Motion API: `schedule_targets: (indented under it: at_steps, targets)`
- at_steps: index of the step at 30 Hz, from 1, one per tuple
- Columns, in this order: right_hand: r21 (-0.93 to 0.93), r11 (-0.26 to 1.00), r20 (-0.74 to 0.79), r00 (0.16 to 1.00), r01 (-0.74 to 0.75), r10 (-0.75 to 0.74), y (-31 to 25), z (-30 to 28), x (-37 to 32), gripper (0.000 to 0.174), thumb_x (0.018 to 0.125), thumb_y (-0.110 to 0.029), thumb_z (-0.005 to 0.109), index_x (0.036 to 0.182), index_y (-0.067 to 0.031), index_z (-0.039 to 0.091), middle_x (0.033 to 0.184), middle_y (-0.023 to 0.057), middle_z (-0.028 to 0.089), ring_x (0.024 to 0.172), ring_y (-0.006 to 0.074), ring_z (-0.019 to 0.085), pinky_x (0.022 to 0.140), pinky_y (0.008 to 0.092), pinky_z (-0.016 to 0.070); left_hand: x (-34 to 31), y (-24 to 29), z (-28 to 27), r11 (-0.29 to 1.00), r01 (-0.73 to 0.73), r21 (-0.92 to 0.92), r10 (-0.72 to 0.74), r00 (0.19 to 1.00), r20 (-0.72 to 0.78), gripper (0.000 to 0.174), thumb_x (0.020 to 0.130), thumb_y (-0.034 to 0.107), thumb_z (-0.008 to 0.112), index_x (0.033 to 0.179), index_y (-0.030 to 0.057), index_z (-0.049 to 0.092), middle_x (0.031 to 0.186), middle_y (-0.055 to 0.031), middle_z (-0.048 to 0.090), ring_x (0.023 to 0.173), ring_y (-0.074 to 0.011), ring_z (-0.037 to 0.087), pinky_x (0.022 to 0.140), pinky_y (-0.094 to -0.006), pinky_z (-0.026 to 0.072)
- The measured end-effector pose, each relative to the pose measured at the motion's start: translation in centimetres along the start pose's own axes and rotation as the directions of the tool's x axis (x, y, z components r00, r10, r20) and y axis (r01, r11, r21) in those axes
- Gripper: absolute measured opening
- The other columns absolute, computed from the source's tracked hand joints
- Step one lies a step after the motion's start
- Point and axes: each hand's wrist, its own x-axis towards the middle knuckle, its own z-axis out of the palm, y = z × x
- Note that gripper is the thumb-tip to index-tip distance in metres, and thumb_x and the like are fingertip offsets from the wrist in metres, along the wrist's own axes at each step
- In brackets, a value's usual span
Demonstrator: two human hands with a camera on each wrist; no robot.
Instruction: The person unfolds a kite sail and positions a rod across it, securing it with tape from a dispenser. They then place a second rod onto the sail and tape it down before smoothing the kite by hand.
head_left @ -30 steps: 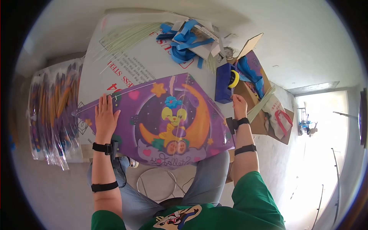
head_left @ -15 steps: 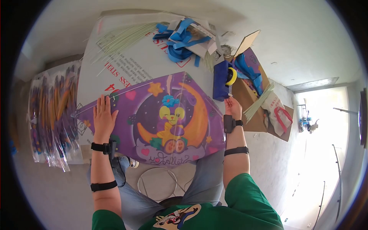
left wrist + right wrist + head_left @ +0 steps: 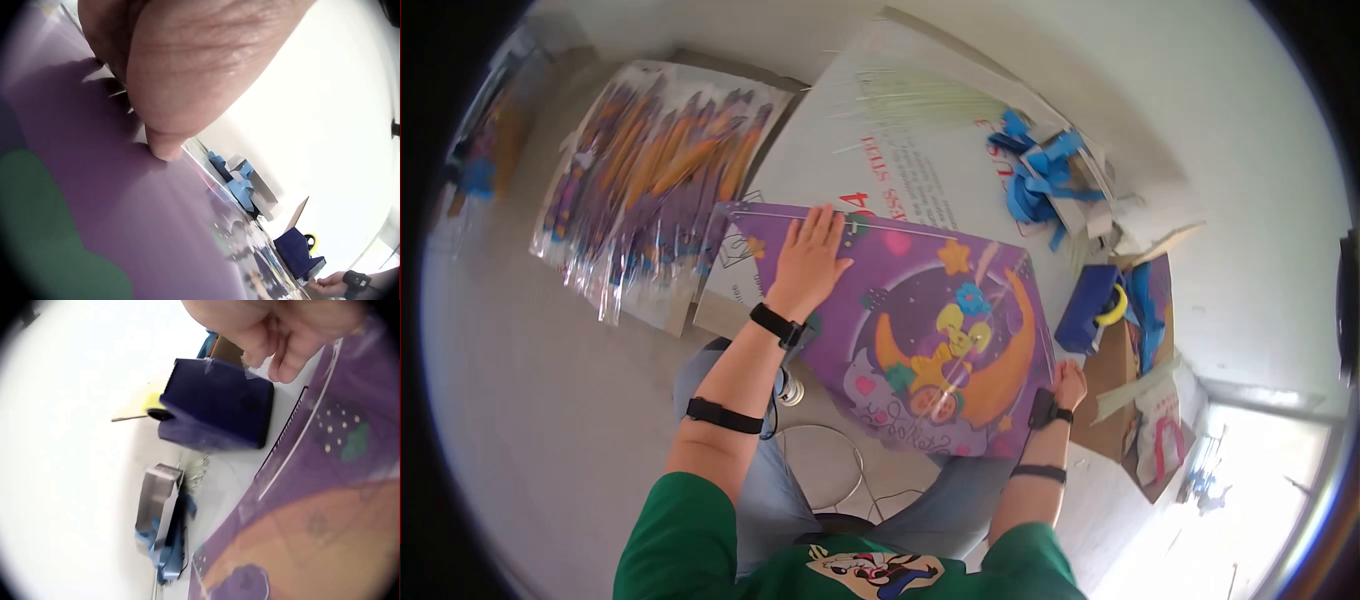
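A purple kite (image 3: 855, 330) printed with a cartoon animal on a moon lies spread before me, a thin rod along its top edge. My left hand (image 3: 805, 270) rests flat on its left part, fingers straight and fingertips at that edge. In the right wrist view, thumb and finger of my right hand (image 3: 284, 340) pinch a small piece of clear tape (image 3: 249, 369). That hand is close by the kite's right edge, just in front of the blue tape dispenser (image 3: 1084, 312) with its yellow roll (image 3: 1113, 306).
Pale thin sticks (image 3: 940, 100) lie across the table's far side, near blue ribbon (image 3: 1032, 195) in a small box. An open cardboard box (image 3: 1105, 400) stands at the right, holding a white bag (image 3: 1157, 420). Plastic-wrapped purple and orange bundles (image 3: 660, 170) lie at the left.
My right hand has come away from the dispenser's cutting edge toward the kite's right edge, with the tape piece. The head view has turned; my left hand stays on the kite.
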Motion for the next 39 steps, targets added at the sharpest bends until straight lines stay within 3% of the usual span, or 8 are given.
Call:
schedule_targets:
  at_steps: [2, 4, 6, 12, 18, 24, 37, 39]
  targets:
    - [-0.181, 0.983, 0.076, 0.997, 0.025, -0.011, -3.6, 5.0, -5.9, 0.014, 0.088, -0.008, 0.065, 0.100, -0.0011, 0.065, 0.084, 0.0018, 0.063, 0.072, 0.0108, 0.057, 0.059, 0.0219, 0.0469, -0.7, 0.4, 0.1, 1.000, -0.008, -0.012, 0.008, 1.000, 0.011, 0.068, 0.087, 0.037, 0.060, 0.142, 0.0050, 0.036, 0.151, -0.0127, 0.030, 0.140, -0.0265, 0.028, 0.112, -0.0447, 0.0243]
    - [-0.373, 0.923, 0.305, 0.952, 0.098, 0.022, -6.4, 11.8, -12.2, 0.017, 0.089, -0.010, 0.063, 0.103, -0.0006, 0.066, 0.082, -0.0005, 0.061, 0.069, 0.0071, 0.053, 0.062, 0.0190, 0.0440, -0.3, 0.6, -0.8, 1.000, -0.003, -0.018, 0.004, 1.000, 0.028, 0.066, 0.089, 0.035, 0.059, 0.142, 0.0056, 0.035, 0.151, -0.0131, 0.029, 0.140, -0.0273, 0.027, 0.112, -0.0433, 0.0257]
    - [-0.204, 0.975, 0.501, 0.865, 0.092, 0.023, -6.4, 18.2, -17.4, 0.019, 0.089, -0.012, 0.061, 0.103, 0.0000, 0.067, 0.081, -0.0006, 0.061, 0.070, 0.0060, 0.053, 0.061, 0.0208, 0.0435, -0.5, 0.7, -0.6, 1.000, 0.000, -0.017, 0.000, 1.000, 0.020, 0.065, 0.089, 0.035, 0.059, 0.142, 0.0052, 0.036, 0.151, -0.0131, 0.030, 0.140, -0.0271, 0.028, 0.112, -0.0434, 0.0260]
    - [-0.243, 0.967, 0.795, 0.587, 0.075, 0.154, -4.0, 31.8, -25.7, 0.020, 0.088, -0.009, 0.064, 0.103, 0.0031, 0.066, 0.078, 0.0024, 0.062, 0.065, 0.0086, 0.056, 0.061, 0.0220, 0.0464, -0.4, 0.6, -0.7, 1.000, -0.007, -0.014, 0.007, 1.000, 0.005, 0.065, 0.088, 0.036, 0.059, 0.141, 0.0047, 0.037, 0.150, -0.0133, 0.030, 0.139, -0.0275, 0.030, 0.111, -0.0441, 0.0264]
    - [-0.312, 0.945, 0.737, 0.654, 0.101, 0.173, -2.4, 37.2, -27.0, 0.022, 0.084, -0.001, 0.064, 0.104, 0.0044, 0.057, 0.079, 0.0079, 0.065, 0.062, 0.0106, 0.061, 0.054, 0.0229, 0.0497, -0.4, 0.6, -0.7, 1.000, 0.002, -0.030, -0.002, 1.000, 0.010, 0.065, 0.088, 0.036, 0.058, 0.142, 0.0050, 0.037, 0.151, -0.0129, 0.030, 0.139, -0.0274, 0.029, 0.112, -0.0445, 0.0255]
    - [-0.338, 0.920, 0.720, 0.684, 0.198, 0.117, -0.9, 37.3, -27.0, 0.024, 0.081, -0.003, 0.067, 0.098, 0.0015, 0.051, 0.078, 0.0095, 0.066, 0.062, 0.0124, 0.064, 0.053, 0.0246, 0.0520, -0.5, 0.7, -0.7, 0.999, 0.002, -0.032, -0.003, 1.000, -0.013, 0.066, 0.087, 0.037, 0.060, 0.141, 0.0049, 0.038, 0.150, -0.0126, 0.032, 0.139, -0.0258, 0.029, 0.112, -0.0435, 0.0235]
    - [-0.432, 0.858, 0.675, 0.731, 0.280, 0.102, -0.7, 38.1, -27.3, 0.026, 0.079, -0.002, 0.069, 0.096, 0.0024, 0.050, 0.078, 0.0100, 0.064, 0.059, 0.0139, 0.064, 0.051, 0.0253, 0.0533, -0.5, 0.7, -0.9, 1.000, 0.001, -0.028, -0.001, 1.000, 0.026, 0.066, 0.089, 0.036, 0.057, 0.143, 0.0048, 0.035, 0.152, -0.0132, 0.028, 0.140, -0.0270, 0.026, 0.113, -0.0439, 0.0221]
    - [-0.461, 0.788, 0.682, 0.731, 0.409, 0.019, 0.0, 38.4, -26.9, 0.027, 0.074, -0.007, 0.069, 0.092, 0.0002, 0.050, 0.070, 0.0094, 0.063, 0.056, 0.0202, 0.065, 0.057, 0.0323, 0.0529, -0.6, 0.6, -0.8, 0.999, 0.001, -0.035, 0.000, 1.000, 0.022, 0.066, 0.090, 0.036, 0.056, 0.143, 0.0048, 0.035, 0.152, -0.0132, 0.027, 0.140, -0.0270, 0.026, 0.113, -0.0439, 0.0220]
